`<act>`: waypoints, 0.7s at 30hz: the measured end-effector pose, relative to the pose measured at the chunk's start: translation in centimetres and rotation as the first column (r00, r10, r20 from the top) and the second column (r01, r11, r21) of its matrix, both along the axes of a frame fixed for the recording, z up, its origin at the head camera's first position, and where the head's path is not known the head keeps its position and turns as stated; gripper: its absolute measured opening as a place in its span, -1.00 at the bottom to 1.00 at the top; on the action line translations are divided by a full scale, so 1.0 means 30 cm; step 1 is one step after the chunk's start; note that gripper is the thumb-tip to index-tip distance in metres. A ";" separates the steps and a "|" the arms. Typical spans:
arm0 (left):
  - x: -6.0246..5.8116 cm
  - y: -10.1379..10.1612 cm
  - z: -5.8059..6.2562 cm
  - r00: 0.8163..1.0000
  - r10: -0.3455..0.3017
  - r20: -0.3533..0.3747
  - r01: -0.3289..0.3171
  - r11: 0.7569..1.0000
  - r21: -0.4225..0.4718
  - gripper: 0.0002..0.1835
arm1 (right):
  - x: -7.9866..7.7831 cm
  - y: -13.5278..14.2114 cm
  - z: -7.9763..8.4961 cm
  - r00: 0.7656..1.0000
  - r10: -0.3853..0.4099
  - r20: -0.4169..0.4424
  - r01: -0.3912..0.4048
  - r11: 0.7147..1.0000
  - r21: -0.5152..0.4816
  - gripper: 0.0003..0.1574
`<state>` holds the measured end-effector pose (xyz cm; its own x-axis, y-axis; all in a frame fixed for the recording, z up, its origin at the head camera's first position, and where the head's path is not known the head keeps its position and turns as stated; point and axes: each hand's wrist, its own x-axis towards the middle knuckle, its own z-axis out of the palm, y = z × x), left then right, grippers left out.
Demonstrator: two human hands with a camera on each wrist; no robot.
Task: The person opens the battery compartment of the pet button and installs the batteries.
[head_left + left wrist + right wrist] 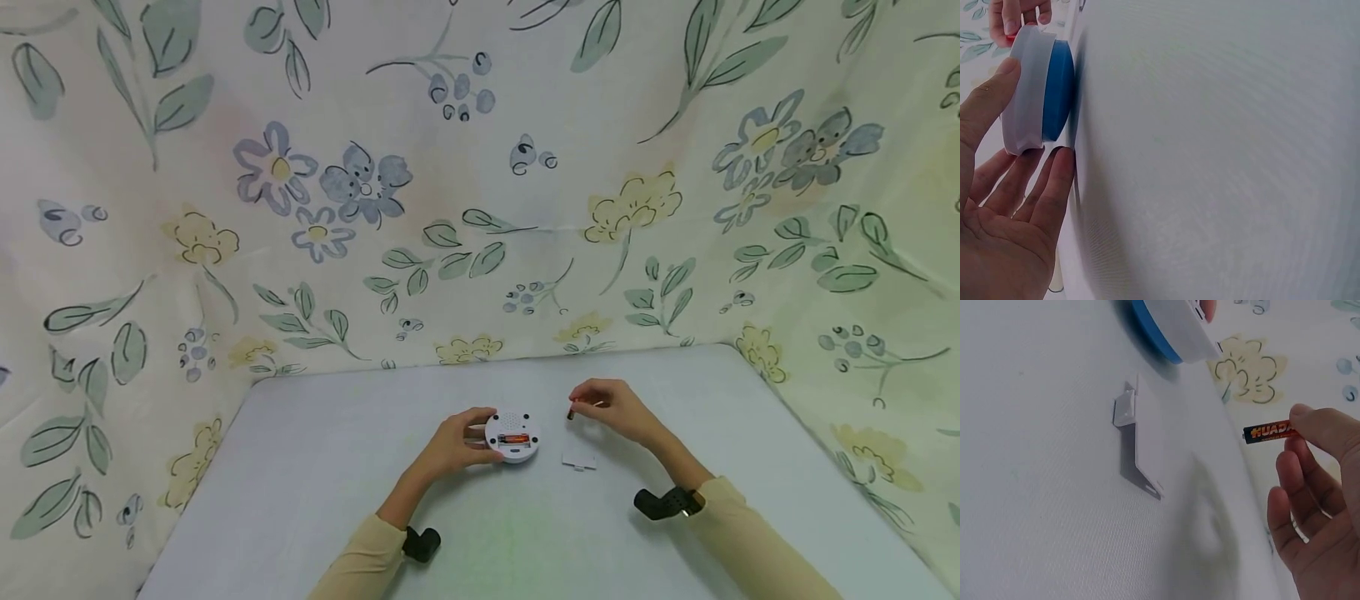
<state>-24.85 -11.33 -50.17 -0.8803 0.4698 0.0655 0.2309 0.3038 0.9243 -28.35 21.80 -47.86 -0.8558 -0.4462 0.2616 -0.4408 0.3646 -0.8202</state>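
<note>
My left hand (pixel 455 442) grips a round white device (pixel 512 456) by its left edge, thumb on the near side and fingers at the far side. Its white back faces up, with speaker holes and dark round spots; the blue part (pixel 1059 90) is underneath, toward the table. One orange-and-black battery (pixel 514 438) lies in its uncovered battery compartment. To the right, my right hand (pixel 611 408) pinches a second battery (pixel 1268 432) between thumb and fingertips, above the table, one dark end sticking out. Its label shows large lettering.
A white battery cover (pixel 579 460) with a small tab lies on the white table (pixel 330 467), right of the device. Floral cloth (pixel 465 167) stands behind the table and along its sides. Each wrist wears a black camera band (pixel 667 503).
</note>
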 end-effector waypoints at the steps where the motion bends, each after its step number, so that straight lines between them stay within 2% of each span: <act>1: 0.000 0.000 0.000 1.000 0.000 -0.001 0.000 1.000 -0.002 -0.19 | 0.001 -0.001 -0.002 1.000 0.000 0.000 0.000 1.000 -0.009 -0.84; 8: -0.002 -0.001 -0.004 1.000 0.000 -0.017 -0.001 0.999 -0.043 -0.20 | -0.025 0.006 -0.050 0.999 0.031 0.030 -0.029 0.997 -0.078 -0.80; 16: -0.005 -0.002 -0.006 1.000 -0.005 -0.018 0.005 0.999 -0.049 -0.17 | -0.032 -0.004 -0.062 0.995 0.071 0.063 -0.064 0.991 -0.113 -0.72; 21: -0.005 -0.001 -0.003 1.000 -0.008 -0.016 0.007 0.999 -0.050 -0.18 | -0.033 -0.013 -0.065 0.996 0.067 0.061 -0.061 0.994 -0.094 -0.69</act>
